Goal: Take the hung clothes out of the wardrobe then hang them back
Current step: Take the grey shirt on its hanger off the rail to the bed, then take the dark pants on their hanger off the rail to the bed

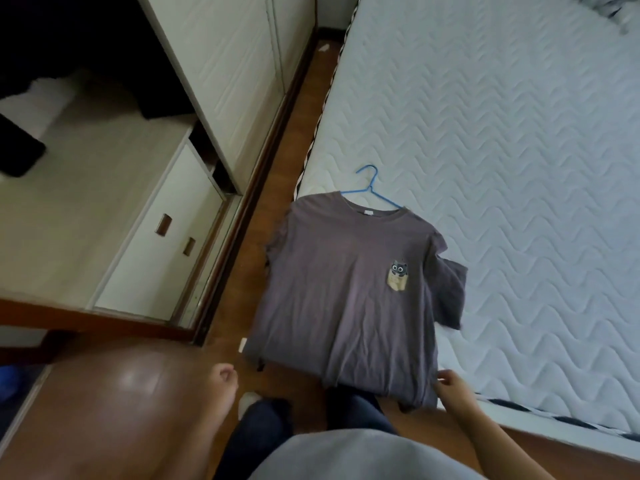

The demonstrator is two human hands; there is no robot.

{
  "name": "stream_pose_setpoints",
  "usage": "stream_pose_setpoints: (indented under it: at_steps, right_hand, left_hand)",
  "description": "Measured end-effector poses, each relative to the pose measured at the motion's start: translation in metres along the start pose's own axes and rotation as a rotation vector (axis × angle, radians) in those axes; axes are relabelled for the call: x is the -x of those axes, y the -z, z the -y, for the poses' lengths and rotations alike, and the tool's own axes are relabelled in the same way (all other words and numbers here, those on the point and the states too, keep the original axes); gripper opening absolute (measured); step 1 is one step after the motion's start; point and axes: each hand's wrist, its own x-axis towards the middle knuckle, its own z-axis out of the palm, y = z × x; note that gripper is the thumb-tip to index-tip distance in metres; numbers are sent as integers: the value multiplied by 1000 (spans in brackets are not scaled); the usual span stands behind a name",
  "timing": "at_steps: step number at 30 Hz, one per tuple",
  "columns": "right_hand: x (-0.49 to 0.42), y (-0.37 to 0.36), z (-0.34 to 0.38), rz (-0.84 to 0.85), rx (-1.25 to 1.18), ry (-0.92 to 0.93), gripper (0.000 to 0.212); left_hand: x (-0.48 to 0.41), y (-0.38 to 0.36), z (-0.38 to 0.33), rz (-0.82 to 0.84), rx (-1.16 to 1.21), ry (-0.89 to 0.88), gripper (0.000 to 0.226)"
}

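Head view, looking down: the bed (519, 168) fills the right side, its quilted mattress bare. The wardrobe (225, 64) stands open on the left, dark inside, with drawers (156, 244) low in its base. Between them runs a strip of wooden floor (138, 393).

Here's the piece in play: a grey T-shirt (346, 289) lies spread flat, face up, on the near corner of the bed. Its left side and hem hang over the mattress edge towards the floor. A blue hanger (370, 188) is threaded through it, with the hook poking out past the collar onto the mattress.

The right hand (452, 384) is at the shirt's lower right hem, fingers curled against the fabric edge. Whether it pinches the cloth or only touches it, I can't tell. The left hand (225, 374) hangs over the floor, well apart from the shirt, loosely curled, blurred, holding nothing.

The shirt looks light, soft and limp, so lifted by the hem it would likely sag, bunch up and slide off the hanger's shoulders. The hanger looks thin, so I'd judge it stiff but a bit springy. The hook looks like the place to take hold, so the shirt drapes under its own weight and goes to the wardrobe in one piece. A second hand under the body would stop the fabric dragging off the bed corner.
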Motion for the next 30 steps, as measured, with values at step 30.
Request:
stream_pose_setpoints:
  at_steps: [30]
  right_hand:
    - [97,-207,487,195,224,894,11]
  left_hand:
    - [-79,316,-122,-207,249,-630,18]
